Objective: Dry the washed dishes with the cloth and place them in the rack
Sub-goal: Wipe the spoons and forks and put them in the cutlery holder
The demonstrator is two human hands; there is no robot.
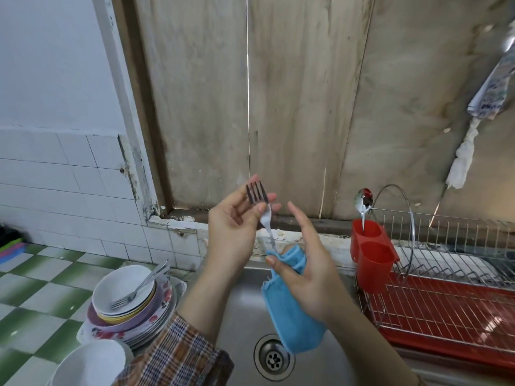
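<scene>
Over the sink (239, 310), the left grip (234, 218) is pinching the fork (256, 194) just below its tines, while the right grip (303, 271) is clamping the blue cloth (289, 321) around the handle's end, hiding it. The rack (446, 296) is running off the right edge. Print on the bundle (493, 90) hanging above it is proving too blurred to read.

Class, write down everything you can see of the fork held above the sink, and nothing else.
The fork is shiny silver metal with four tines that look dark. It stands nearly upright, tines up, above the sink. The left hand pinches it at the neck just below the tines. Its slim handle runs down into the blue cloth, which the right hand holds around its lower end.
</scene>
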